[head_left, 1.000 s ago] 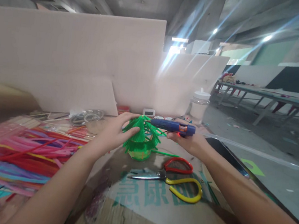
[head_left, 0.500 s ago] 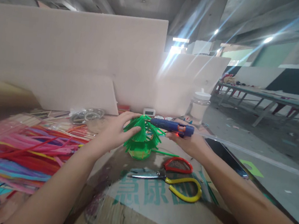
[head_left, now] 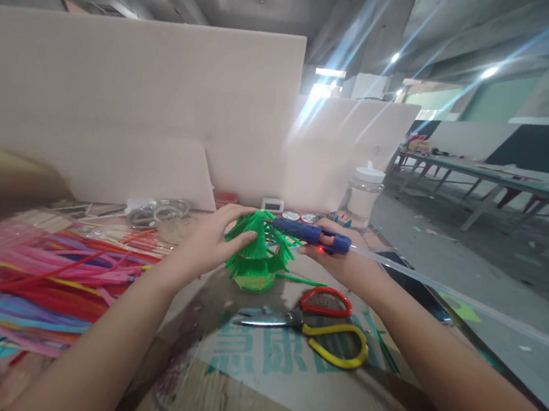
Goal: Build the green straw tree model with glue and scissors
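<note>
A green cone-shaped piece of fuzzy stems [head_left: 259, 250], like a small tree with layered fringes, stands upright on the table. My left hand [head_left: 225, 236] grips its left side, the thumb lying across the front. In my right hand [head_left: 335, 256] is a blue glue gun [head_left: 308, 232] with a red light on; its nozzle points left at the top of the cone. A long clear glue stick [head_left: 444, 294] sticks out of its back end. Just in front lie scissors [head_left: 296, 319] with one red and one yellow handle.
Many coloured fuzzy stems [head_left: 61, 272] are heaped at the left. Behind the work are a small white display [head_left: 272, 205], a clear bottle with a white lid [head_left: 363, 196] and white boards [head_left: 132, 95]. A dark flat object [head_left: 418, 293] lies right, partly behind my right forearm.
The back of the glue gun and its glue stick have tilted slightly downward. The nozzle stays at the cone's top, and my left hand keeps its hold. The whole view has shifted slightly.
</note>
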Demonstrator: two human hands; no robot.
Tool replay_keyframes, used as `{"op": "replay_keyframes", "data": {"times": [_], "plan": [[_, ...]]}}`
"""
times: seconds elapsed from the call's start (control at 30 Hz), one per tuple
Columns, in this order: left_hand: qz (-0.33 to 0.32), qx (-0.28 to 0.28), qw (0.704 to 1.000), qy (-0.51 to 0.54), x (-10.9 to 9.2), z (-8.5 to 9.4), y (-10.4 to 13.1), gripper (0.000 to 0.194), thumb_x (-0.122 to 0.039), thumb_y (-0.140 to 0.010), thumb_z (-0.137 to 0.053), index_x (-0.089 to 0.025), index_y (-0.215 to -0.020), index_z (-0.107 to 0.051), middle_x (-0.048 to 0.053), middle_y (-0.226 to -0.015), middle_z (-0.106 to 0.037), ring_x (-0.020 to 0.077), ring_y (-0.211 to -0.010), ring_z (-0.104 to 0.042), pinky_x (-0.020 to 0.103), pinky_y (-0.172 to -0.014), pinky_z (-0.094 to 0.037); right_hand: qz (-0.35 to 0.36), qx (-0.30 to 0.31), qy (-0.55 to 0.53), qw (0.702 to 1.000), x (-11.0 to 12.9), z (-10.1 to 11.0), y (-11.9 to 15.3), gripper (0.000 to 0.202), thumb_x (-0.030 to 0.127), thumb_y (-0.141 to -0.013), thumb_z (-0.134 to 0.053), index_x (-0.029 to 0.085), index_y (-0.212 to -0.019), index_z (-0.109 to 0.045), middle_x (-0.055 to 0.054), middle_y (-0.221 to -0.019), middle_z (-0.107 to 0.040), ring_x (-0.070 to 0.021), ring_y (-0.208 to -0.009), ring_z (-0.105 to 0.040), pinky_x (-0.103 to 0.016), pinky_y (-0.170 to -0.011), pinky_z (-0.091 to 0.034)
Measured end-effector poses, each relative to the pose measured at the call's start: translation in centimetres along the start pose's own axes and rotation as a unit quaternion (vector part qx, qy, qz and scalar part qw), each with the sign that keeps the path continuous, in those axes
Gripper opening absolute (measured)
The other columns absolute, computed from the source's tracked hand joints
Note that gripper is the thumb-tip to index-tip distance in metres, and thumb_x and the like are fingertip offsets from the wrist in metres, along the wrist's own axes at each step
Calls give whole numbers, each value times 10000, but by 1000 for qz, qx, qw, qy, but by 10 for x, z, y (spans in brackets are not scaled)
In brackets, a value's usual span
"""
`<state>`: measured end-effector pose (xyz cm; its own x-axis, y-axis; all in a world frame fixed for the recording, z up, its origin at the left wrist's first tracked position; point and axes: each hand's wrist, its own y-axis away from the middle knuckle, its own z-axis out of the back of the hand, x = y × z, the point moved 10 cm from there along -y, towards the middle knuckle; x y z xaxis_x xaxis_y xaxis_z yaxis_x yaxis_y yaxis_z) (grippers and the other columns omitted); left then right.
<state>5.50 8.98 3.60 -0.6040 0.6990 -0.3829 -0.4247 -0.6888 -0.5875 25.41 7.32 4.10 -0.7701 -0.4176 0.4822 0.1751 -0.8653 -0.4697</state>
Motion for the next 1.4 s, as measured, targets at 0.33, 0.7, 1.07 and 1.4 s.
{"op": "replay_keyframes", "data": {"times": [0.33, 0.7, 1.07, 1.4], "plan": [[-1, 1, 1000, 8, 0, 0, 0, 374, -385, -919, -546, -221, -1255, -567, 51, -1257, -637, 223, -1172, -571, 383, -1021, -442, 10, -11, -6, 1000, 0, 0, 0, 256, 451, -712, -731, 223, -811, -666, 3, -652, -631, -162, -594, -541, -247, -556, -372], [-5, 4, 1000, 4, -1, -1, 0, 359, -380, -928, -533, -227, -1251, -568, 44, -1262, -642, 227, -1189, -571, 404, -1073, -407, 33, -19, -14, 999, 5, 3, 1, 257, 447, -724, -727, 227, -849, -685, 2, -664, -636, -171, -616, -568, -253, -572, -393], [-13, -1, 1000, 11, 1, -2, 0, 375, -369, -924, -546, -217, -1266, -563, 53, -1267, -630, 214, -1184, -568, 374, -1036, -433, 42, -13, -33, 998, -2, 0, 0, 299, 483, -741, -704, 210, -857, -667, -5, -703, -650, -172, -644, -567, -265, -592, -396], [-8, -4, 1000, 14, 3, -1, 0, 372, -367, -921, -543, -212, -1258, -571, 59, -1250, -636, 218, -1169, -576, 380, -1027, -441, 37, -9, -56, 998, -4, -2, 0, 310, 480, -724, -725, 200, -852, -694, -26, -713, -666, -168, -628, -563, -272, -570, -406]]}}
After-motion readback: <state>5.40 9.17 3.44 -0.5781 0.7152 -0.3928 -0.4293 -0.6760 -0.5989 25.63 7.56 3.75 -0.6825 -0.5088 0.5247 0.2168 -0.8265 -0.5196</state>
